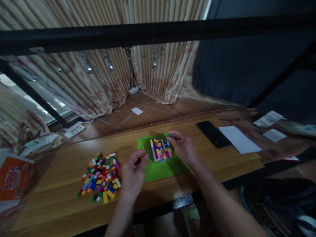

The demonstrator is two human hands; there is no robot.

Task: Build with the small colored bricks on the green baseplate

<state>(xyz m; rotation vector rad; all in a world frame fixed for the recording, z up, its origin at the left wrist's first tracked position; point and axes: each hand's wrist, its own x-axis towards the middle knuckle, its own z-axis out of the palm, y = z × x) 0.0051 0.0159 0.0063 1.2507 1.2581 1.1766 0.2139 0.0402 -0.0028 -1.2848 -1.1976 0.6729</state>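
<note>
On the far left of the desk (61, 184) an orange packet (13, 177) lies at the edge. Next comes a loose heap of coloured bricks (100, 177), within easy reach of the left hand (134, 172), whose grip is curled over the green baseplate (163, 168); whether it pinches a brick I cannot tell. Mid-plate sits the brick block (161, 149), long axis running away from the person. The right hand (183, 146) steadies its far corner, grip pinching a small green brick (169, 135). Further right lie a phone (213, 133) and paper (239, 139).
</note>
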